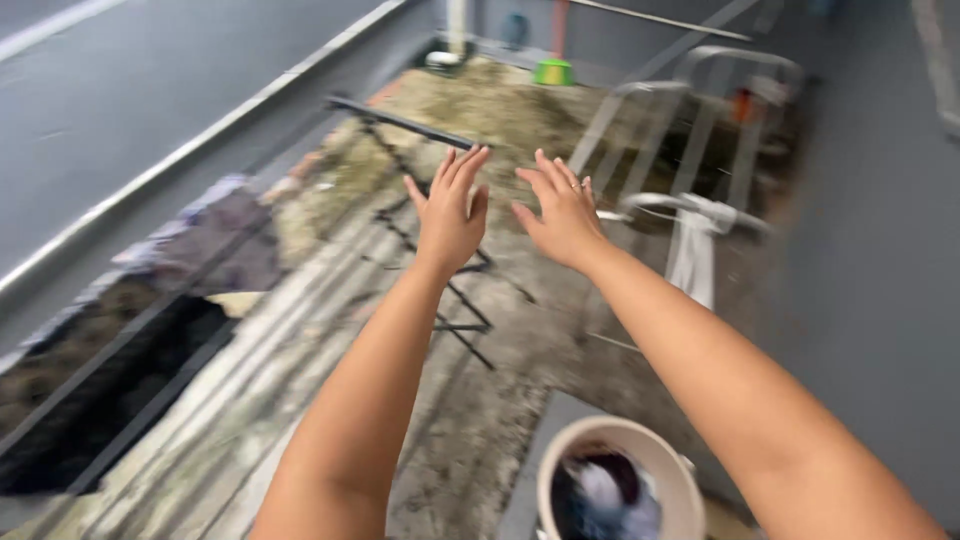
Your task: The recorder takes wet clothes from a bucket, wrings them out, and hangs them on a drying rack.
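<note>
A: What colours mark the drying rack (690,130) and the bucket (560,470)?

B: The rack is pale grey-white, with a white cloth (692,255) over one bar; the bucket is cream, holding dark purple and white laundry (605,495).

A: And beyond?

B: A bright green bowl (553,72); the black folding frame (430,215); mottled grey-brown floor (470,430). The blurred cloth (215,235) at left seems mauve.

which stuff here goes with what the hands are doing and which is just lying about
In hand: left hand and right hand, both open and empty; black drying rack; bucket of clothes.

Lying about: green tub; white rack; cloth on the wall.
</note>
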